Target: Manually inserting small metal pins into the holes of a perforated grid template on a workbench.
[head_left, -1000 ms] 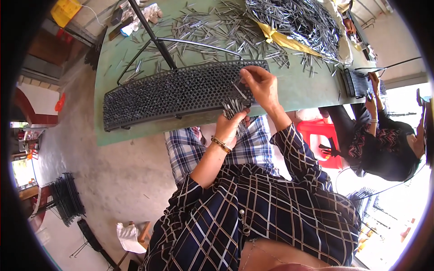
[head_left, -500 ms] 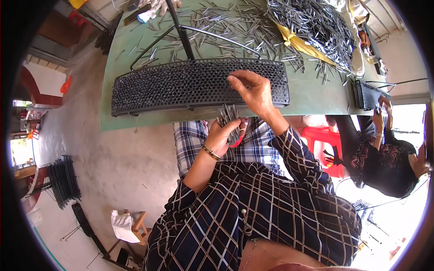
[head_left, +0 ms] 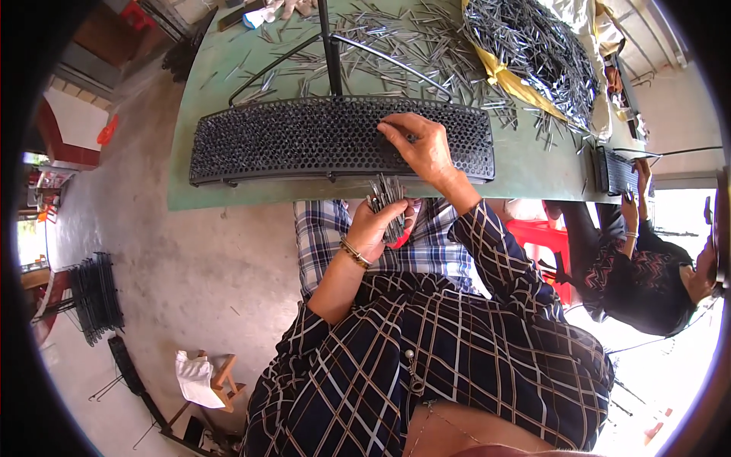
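The black perforated rack [head_left: 365,156], a long grid of round holes, runs left to right along the near edge of the green bench [head_left: 533,167]. Over its right half, the right hand [head_left: 415,145] bends its fingers, contents unclear. Nearer the body, the left hand [head_left: 375,227] grasps upward-pointing grey rods [head_left: 388,194].

Thin strips [head_left: 541,65] look like shiny metal; the perforated tray [head_left: 468,141] looks matt; the tabletop [head_left: 548,169], smooth. The stool [head_left: 539,234] looks like glossy plastic; the shirt [head_left: 472,343], cloth.
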Motion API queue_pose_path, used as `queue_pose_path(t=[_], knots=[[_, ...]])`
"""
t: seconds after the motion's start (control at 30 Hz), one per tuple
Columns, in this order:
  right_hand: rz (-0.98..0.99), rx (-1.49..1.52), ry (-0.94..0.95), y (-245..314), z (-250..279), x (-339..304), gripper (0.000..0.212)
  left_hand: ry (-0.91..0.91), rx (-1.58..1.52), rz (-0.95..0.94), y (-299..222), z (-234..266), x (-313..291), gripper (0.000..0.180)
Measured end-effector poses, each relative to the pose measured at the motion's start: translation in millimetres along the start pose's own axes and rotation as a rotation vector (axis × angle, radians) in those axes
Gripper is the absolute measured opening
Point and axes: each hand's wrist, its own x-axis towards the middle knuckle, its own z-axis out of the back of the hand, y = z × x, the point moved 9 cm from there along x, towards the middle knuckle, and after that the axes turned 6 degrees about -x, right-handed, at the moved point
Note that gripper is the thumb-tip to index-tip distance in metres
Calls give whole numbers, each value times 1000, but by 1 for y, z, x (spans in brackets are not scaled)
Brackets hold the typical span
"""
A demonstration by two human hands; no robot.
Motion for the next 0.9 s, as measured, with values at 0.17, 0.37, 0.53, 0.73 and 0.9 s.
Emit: queue_pose_path(t=[0.17, 0.37, 0.53, 0.73, 0.9], knots=[[137, -47, 12, 11, -2, -7, 17, -12, 8, 33, 2, 1, 1, 13], [208, -117, -17, 17, -9, -10, 14, 0, -26, 84, 7, 1, 1, 19], [324, -284, -76, 22, -5, -12, 12, -49, 14, 37, 5, 0, 0, 14], [285, -331, -130, 21, -4, -15, 10, -6, 13, 59, 9, 1, 2, 15], [248, -357, -128, 16, -6, -16, 12, -41, 24, 49, 7, -2, 1, 15]])
